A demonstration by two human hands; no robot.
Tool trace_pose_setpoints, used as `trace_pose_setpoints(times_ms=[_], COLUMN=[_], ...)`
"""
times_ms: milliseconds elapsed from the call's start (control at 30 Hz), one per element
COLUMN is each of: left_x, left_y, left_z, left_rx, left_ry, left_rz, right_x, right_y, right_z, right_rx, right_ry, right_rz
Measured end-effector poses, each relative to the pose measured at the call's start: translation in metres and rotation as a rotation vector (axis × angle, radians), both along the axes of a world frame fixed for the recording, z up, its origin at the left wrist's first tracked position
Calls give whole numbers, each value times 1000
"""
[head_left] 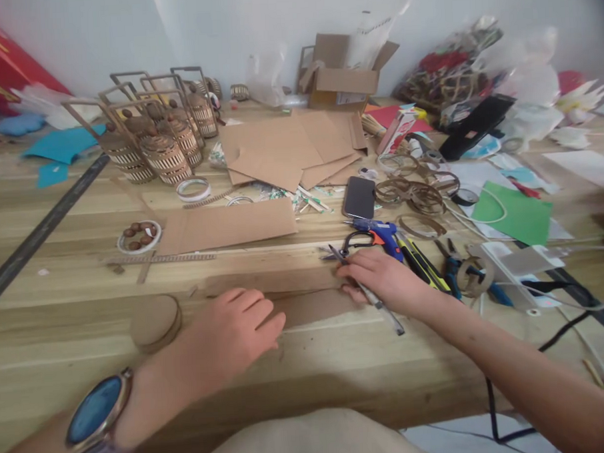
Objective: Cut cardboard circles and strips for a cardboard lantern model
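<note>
My right hand (379,280) is closed around a slim grey pen (383,308), its dark pointed end slanting up to the left. Beneath that hand lie two brown cardboard strips (313,307), side by side on the wooden table. My left hand (239,326), with a watch on its wrist, hovers or rests by the strips' left part; its fingers are loosely bent, the thumb apart, and nothing shows in them. A small stack of round cardboard discs (156,321) sits left of it. Scissors (358,240) and a blue glue gun (379,230) lie just beyond my right hand.
Several small lantern-like bamboo pieces (166,155) stand at the back left. Cardboard sheets (288,143) and a box (346,81) are behind. A phone (359,197), yellow-black cutters (424,264), pliers (451,270) and cables crowd the right. A ring (157,239) holds brown beads.
</note>
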State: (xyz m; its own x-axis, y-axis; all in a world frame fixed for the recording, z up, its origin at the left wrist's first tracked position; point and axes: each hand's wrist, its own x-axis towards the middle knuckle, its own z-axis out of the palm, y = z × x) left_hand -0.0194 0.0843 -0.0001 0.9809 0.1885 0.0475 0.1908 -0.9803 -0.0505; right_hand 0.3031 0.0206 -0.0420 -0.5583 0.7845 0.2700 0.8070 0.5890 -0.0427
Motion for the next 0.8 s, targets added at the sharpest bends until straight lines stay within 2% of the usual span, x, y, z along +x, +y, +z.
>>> trace_pose_setpoints(times_ms=[100, 200, 300, 400, 567, 800], left_x=[-8, -18, -30, -39, -45, -48], left_y=[-12, -15, -14, -11, -3, 9], left_z=[-9, -20, -26, -26, -26, -39], left_rx=[-32, -60, -79, -77, 18, -128], left_ry=[-38, -32, -41, -103, -139, 19], left_rz=[63, 154, 231, 262, 288, 299], right_x=[2, -3, -10, -14, -9, -3], right_y=[17, 27, 30, 25, 4, -19], right_z=[3, -3, -10, -12, -12, -24], right_rx=[0, -9, -10, -19, -64, -113], right_ry=[11, 24, 43, 64, 160, 161], right_rz=[16, 42, 55, 61, 59, 31])
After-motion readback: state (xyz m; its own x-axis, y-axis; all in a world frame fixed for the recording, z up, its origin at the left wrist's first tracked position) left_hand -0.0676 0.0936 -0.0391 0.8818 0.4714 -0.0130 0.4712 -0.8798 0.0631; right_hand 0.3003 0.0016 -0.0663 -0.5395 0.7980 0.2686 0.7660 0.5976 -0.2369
